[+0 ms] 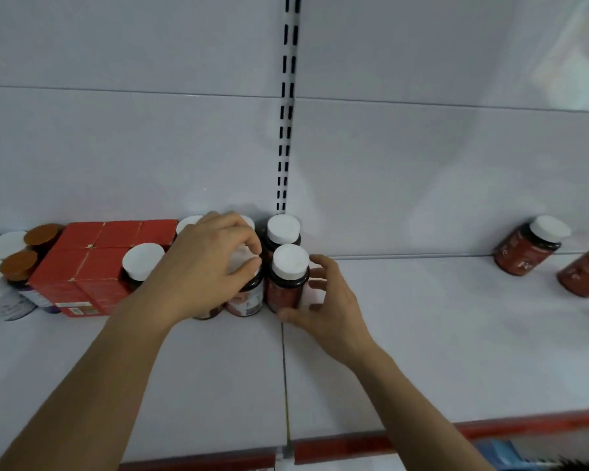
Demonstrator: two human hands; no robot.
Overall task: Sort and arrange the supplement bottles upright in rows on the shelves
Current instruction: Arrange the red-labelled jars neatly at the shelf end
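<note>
The front red-labelled bottle (286,283) stands upright at the shelf (422,334) seam. The right grip (327,300) curls round its side, likely nudging it flush against the neighbouring bottle (249,300). The left grip (204,266) pinches that bottle's white cap, probably to steady it. Red boxes (92,260) bound the row's left.

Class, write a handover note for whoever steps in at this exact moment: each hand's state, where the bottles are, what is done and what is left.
Left hand: grips the white cap of the middle bottle.
Right hand: fingers curled round the front bottle, which is upright on the shelf.
Done: the back bottle stands right behind it. More bottles stand by the red boxes.
Left: a loose bottle and a second loose bottle sit far right, apart from the rows. Probably line them up next.
</note>
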